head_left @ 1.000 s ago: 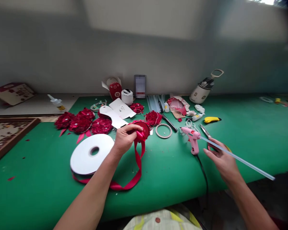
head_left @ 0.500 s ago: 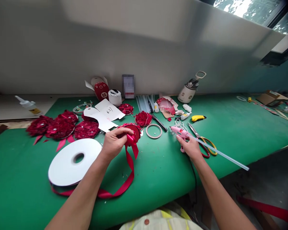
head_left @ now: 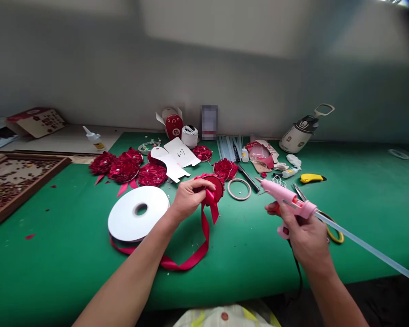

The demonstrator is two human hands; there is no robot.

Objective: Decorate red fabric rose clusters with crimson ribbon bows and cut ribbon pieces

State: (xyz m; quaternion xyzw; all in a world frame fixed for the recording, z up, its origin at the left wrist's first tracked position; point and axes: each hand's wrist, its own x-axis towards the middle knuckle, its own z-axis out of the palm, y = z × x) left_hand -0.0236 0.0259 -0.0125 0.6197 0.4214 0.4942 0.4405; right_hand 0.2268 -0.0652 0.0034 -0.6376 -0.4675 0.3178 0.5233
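Observation:
My left hand point(head_left: 191, 198) pinches a red ribbon point(head_left: 200, 254) against the dark red round back of a ribbon flower point(head_left: 218, 187). The ribbon loops down over the green table to a big white spool point(head_left: 126, 220). In my right hand point(head_left: 308, 238) is a pink glue gun point(head_left: 288, 197), fingers wrapped round its handle. Its nozzle points left, toward the flower but apart from it, and a long clear glue stick point(head_left: 368, 247) sticks out of its back.
Several red flowers point(head_left: 124, 166) lie behind the spool. A ring of tape point(head_left: 239, 189), a black marker point(head_left: 248, 177), a yellow cutter point(head_left: 312, 178) and scissors point(head_left: 336, 235) lie around the glue gun. A bottle point(head_left: 298, 134) stands at the back; a wooden tray point(head_left: 51, 181) is at the left.
My right hand has lifted the glue gun up off the table area and nearer the camera. The view has turned left, bringing the tray into sight. My left hand keeps its hold on ribbon and flower.

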